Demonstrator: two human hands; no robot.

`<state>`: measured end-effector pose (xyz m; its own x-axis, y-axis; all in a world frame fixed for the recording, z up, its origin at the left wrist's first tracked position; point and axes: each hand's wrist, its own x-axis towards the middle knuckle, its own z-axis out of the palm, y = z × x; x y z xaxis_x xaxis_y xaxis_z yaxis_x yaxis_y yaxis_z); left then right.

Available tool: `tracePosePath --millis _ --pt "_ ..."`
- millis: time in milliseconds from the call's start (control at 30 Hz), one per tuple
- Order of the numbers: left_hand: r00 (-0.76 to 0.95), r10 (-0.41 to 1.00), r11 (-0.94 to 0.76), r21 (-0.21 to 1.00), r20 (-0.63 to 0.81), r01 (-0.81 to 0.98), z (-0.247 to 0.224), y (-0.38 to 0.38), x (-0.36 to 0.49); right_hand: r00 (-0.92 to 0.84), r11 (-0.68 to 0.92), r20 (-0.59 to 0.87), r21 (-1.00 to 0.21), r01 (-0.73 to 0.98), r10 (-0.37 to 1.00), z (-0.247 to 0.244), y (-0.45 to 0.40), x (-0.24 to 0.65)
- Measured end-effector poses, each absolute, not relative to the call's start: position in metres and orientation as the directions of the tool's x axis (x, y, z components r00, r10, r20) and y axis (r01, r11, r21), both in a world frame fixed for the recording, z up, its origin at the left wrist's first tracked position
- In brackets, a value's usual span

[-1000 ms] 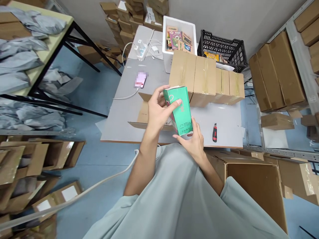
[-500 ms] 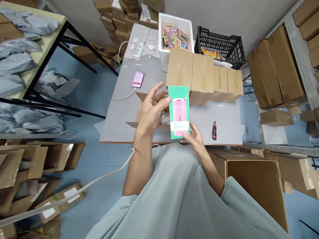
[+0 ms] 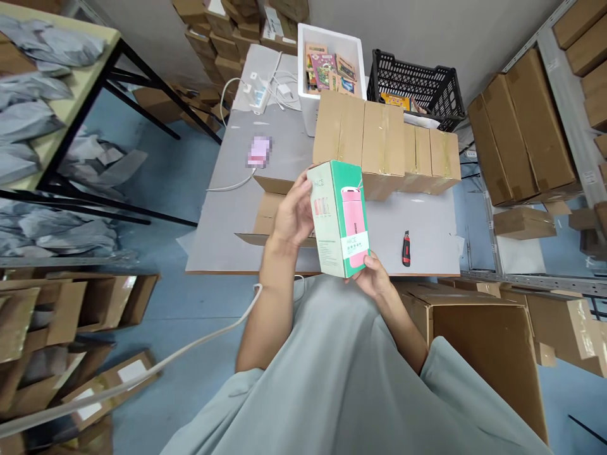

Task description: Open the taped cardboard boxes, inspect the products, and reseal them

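Between my two hands is a green and white product box (image 3: 339, 218) with a pink cup-like item printed on its front. My left hand (image 3: 294, 212) grips its upper left edge, with some fingers hidden behind it. At the lower right corner, my right hand (image 3: 372, 277) pinches the box, thumb on the front. The box is tilted so its pale left side, with small print, shows beside the green front. Behind my left hand, an open cardboard box (image 3: 268, 215) stands on the grey table (image 3: 227, 253), partly covered by my hand and the product box.
Closed cardboard boxes (image 3: 384, 139) line the table behind my hands. A white bin (image 3: 306, 114) and a black crate (image 3: 417, 82) stand farther back. A red and black utility knife (image 3: 406, 249) lies right, a phone (image 3: 260, 151) left. A large carton (image 3: 484, 354) is at lower right.
The product box has turned, so its pale left side now shows along with the green front. Both hands have kept hold of it and shifted slightly.
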<state>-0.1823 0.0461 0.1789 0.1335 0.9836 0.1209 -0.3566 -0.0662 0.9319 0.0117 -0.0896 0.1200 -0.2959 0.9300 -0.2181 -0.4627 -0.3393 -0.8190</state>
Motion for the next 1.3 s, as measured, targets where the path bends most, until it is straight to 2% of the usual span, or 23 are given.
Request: tracePosePath --millis 233,500,567,700,800,867,1000,1067,1167,1300 --pt "0.032 0.991 -0.114 0.943 0.131 -0.313 0.184 0.044 -0.179 -0.338 -0.313 -0.171 -0.847 -0.429 0.926 0.116 -0.082 0.018" --pt "-0.048 0.977 -0.21 0.973 0.207 -0.09 0.197 0.039 -0.174 -0.122 -0.201 -0.174 -0.942 -0.269 0.977 0.114 -0.072 0.011" --pt "-0.071 0.97 -0.231 0.973 0.232 0.015 0.196 0.038 -0.169 -0.061 -0.156 -0.145 -0.957 -0.243 0.988 0.112 -0.071 0.006" --pt "-0.148 0.944 -0.227 0.905 0.296 0.36 0.195 0.034 -0.156 0.037 -0.167 -0.176 -0.971 -0.172 0.984 0.103 -0.071 -0.004" --pt "-0.161 0.93 -0.219 0.848 0.332 0.483 0.198 0.031 -0.147 0.089 -0.179 -0.193 -0.972 -0.15 0.977 0.096 -0.069 -0.007" --pt "-0.146 0.928 -0.241 0.851 0.343 0.467 0.2 0.031 -0.145 0.125 -0.16 -0.183 -0.971 -0.179 0.975 0.091 -0.067 -0.005" --pt "-0.047 0.953 -0.276 0.921 0.3 0.276 0.194 0.035 -0.145 0.157 -0.144 -0.206 -0.932 -0.333 0.966 0.088 -0.065 0.009" --pt "0.01 0.976 -0.214 0.954 0.217 0.211 0.183 0.039 -0.144 0.158 -0.143 -0.229 -0.894 -0.424 0.96 0.088 -0.064 0.019" --pt "0.185 0.98 -0.107 0.977 0.073 0.184 0.161 0.045 -0.132 0.172 -0.122 -0.251 -0.834 -0.538 0.953 0.088 -0.057 0.034" --pt "0.319 0.947 -0.03 0.989 -0.018 0.142 0.14 0.052 -0.106 0.231 -0.095 -0.274 -0.81 -0.578 0.934 0.096 -0.038 0.06"
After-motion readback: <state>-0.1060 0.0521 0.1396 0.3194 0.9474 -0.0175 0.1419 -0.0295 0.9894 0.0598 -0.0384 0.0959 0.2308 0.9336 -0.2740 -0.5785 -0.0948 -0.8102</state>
